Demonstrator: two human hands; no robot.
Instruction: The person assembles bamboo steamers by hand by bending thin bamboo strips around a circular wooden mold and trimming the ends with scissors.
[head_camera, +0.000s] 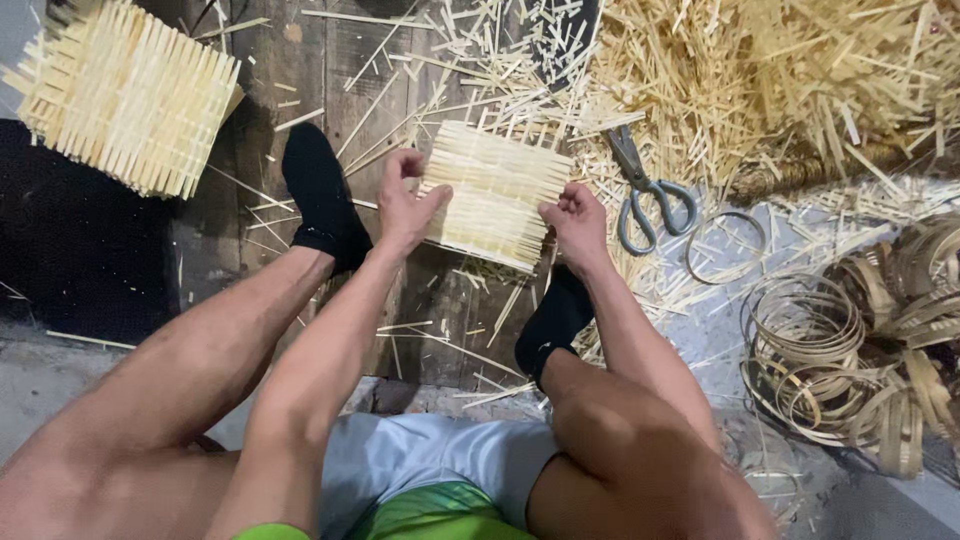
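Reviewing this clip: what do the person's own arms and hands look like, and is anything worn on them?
Both arms are bare from the hands up to the bottom frame edge: no sleeves show. The left hand and right hand wear no gloves, and no rings, watch or bracelets are visible. No tape, bandages or markings can be made out on either forearm.

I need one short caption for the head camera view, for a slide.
Both hands, left hand and right hand, hold a small pale woven bamboo-strip mat over dark wooden boards, grey metal scissors beside.
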